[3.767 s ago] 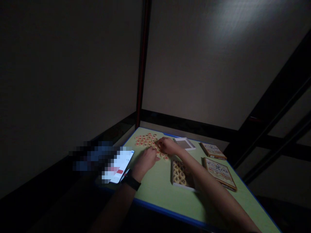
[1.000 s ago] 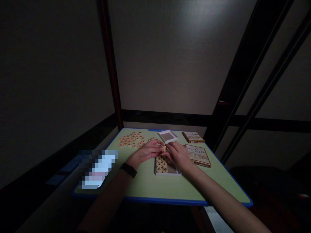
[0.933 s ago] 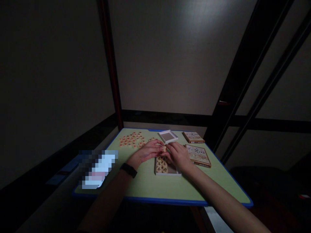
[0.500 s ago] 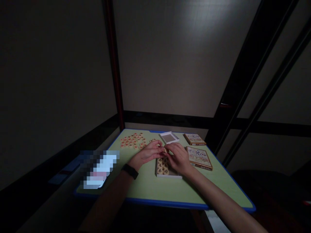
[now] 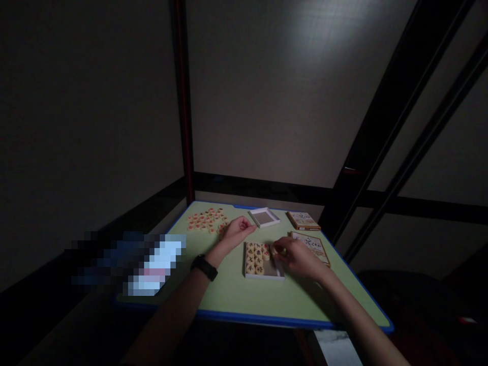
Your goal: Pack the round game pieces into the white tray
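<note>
In front of me stands a shallow white box (image 5: 265,277) with round wooden Chinese chess pieces (image 5: 260,262) set in rows on its left side, most marked black and one red. My right hand (image 5: 297,255) pinches a Chinese chess piece (image 5: 274,250) at the box's upper right corner, partly hidden by the fingers. Above the table, between the loose pieces and the box, my left hand (image 5: 238,232) is closed with curled fingers; what it may hold is hidden. A black band (image 5: 205,268) circles the left wrist.
Many loose red-marked pieces (image 5: 202,221) lie at the back left of the green table (image 5: 229,295). An empty white box part (image 5: 264,217) lies at the back, with two printed boxes (image 5: 304,221) (image 5: 316,247) on the right. A blurred-out bright device (image 5: 160,264) is at the left edge.
My hands, together above the box before, have moved apart. The right went down and right with a piece to the box corner; the left drew slightly left. A red-marked piece in the box now shows.
</note>
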